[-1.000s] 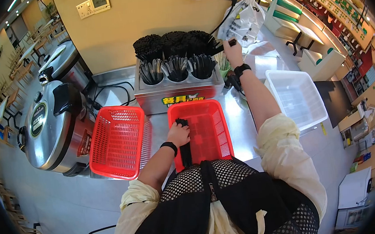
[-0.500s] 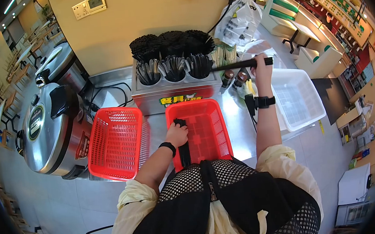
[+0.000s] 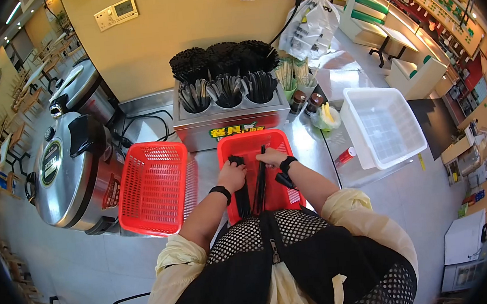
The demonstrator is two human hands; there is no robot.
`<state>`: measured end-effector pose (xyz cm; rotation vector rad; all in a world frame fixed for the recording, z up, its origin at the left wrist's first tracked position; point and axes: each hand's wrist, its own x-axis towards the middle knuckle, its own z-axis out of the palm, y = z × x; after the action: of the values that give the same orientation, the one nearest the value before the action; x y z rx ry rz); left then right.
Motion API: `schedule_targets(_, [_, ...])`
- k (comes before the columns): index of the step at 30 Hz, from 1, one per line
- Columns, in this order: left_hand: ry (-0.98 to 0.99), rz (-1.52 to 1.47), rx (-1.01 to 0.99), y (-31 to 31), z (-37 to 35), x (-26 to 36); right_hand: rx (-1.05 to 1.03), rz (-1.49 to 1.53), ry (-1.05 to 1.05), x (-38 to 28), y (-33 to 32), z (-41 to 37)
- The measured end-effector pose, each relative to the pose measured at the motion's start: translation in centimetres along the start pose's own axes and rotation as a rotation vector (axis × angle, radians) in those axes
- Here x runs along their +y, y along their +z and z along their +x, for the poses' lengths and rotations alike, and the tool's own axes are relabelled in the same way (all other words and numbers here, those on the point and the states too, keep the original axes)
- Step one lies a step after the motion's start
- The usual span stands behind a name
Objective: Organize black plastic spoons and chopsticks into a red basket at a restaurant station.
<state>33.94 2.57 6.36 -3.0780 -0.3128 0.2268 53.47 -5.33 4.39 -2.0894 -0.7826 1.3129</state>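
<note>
My left hand [image 3: 232, 175] is closed round a bundle of black chopsticks [image 3: 242, 195] at the left side of the nearer red basket [image 3: 289, 165]. In the same basket, my right hand [image 3: 271, 158] grips another bunch of black chopsticks [image 3: 260, 188], which lies at a slant. Behind the basket stands a steel utensil holder [image 3: 195, 127], with spoons [image 3: 226, 90] in its round cups and many black chopsticks [image 3: 224, 60] packed upright at its back. The lower ends of both held bunches are close to my body.
A second red basket [image 3: 153, 189] stands to the left, beside a large steel cooker [image 3: 71, 167]. To the right are sauce bottles [image 3: 314, 103], a red can [image 3: 346, 156] and a white plastic tub [image 3: 385, 127]. Toothpicks [image 3: 293, 73] and a plastic bag [image 3: 310, 24] are behind.
My right hand has come down and left from beside the holder into the red basket, bringing its black chopsticks along. My left hand has stayed nearly in place.
</note>
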Motion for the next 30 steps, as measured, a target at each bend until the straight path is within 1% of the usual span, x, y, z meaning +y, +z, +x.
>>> schedule_targets(2, [-0.007,-0.002,0.002,0.0,0.2,-0.1,0.031,-0.031,-0.041,0.4,1.5,0.5])
schedule_targets(4, [-0.006,-0.002,-0.022,0.1,0.3,-0.1,0.013,-0.118,-0.033,0.3,2.6,0.1])
schedule_targets(5, [-0.007,-0.003,-0.023,0.5,0.4,-0.1,-0.022,-0.094,0.018,0.2,3.1,-0.4])
schedule_targets(6, [-0.026,-0.009,0.018,0.8,0.5,-0.1,-0.023,-0.094,0.019,-0.2,3.5,-1.1])
schedule_targets(7, [-0.045,-0.015,0.059,1.2,0.6,0.0,-0.027,-0.044,-0.060,-0.6,3.8,-1.9])
schedule_targets(8, [-0.045,-0.016,0.058,1.2,0.5,0.0,-0.031,0.006,-0.139,-0.3,4.3,-2.0])
schedule_targets(10, [-0.009,-0.047,0.189,1.2,0.2,0.0,-0.070,0.050,-0.113,0.4,5.1,-1.0])
schedule_targets(12, [0.002,-0.012,0.159,0.3,-0.1,0.2,-0.061,0.050,-0.195,0.5,5.5,-1.1])
schedule_targets(13, [0.013,0.026,0.131,-0.2,-0.2,0.2,-0.061,0.051,-0.193,0.5,5.6,-1.2])
schedule_targets(15, [0.030,0.010,0.145,-0.9,-0.4,0.2,0.030,-0.027,-0.251,0.4,5.7,-1.4])
schedule_targets(16, [0.046,-0.006,0.161,-1.2,-0.5,0.2,0.029,-0.026,-0.251,0.5,5.9,-1.6])
schedule_targets(18, [0.053,-0.009,0.136,-0.5,-0.2,0.0,0.270,-0.151,-0.529,2.2,6.6,-0.4])
schedule_targets(19, [0.060,-0.011,0.114,-0.1,-0.1,-0.1,0.271,-0.150,-0.528,2.8,6.6,0.4])
schedule_targets(21, [0.062,0.002,0.109,0.3,0.0,-0.1,0.043,-0.102,-0.438,2.7,6.4,0.6])
schedule_targets(22, [0.060,0.014,0.105,0.4,0.1,-0.1,0.045,-0.101,-0.437,3.0,6.2,0.4])
schedule_targets(23, [0.062,0.015,0.105,0.2,0.0,0.0,-0.051,0.053,-0.322,1.9,5.8,-1.3])
schedule_targets(24, [0.055,-0.006,0.044,-0.3,-0.1,0.0,-0.146,0.206,-0.207,0.8,5.2,-2.5])
schedule_targets(25, [0.046,-0.026,-0.017,-0.6,-0.1,0.0,-0.147,0.207,-0.209,0.1,4.2,-2.5])
schedule_targets(27, [0.048,-0.010,-0.021,-0.5,0.0,0.0,-0.263,-0.199,-0.236,-1.6,1.2,-2.0])
schedule_targets(29, [0.051,0.005,-0.025,-0.2,0.0,0.0,-0.194,-0.065,-0.330,-5.3,-2.7,-3.9])
schedule_targets(30, [0.055,0.017,-0.005,0.0,0.0,-0.1,-0.129,-0.016,-0.391,-8.1,-4.9,-6.1])
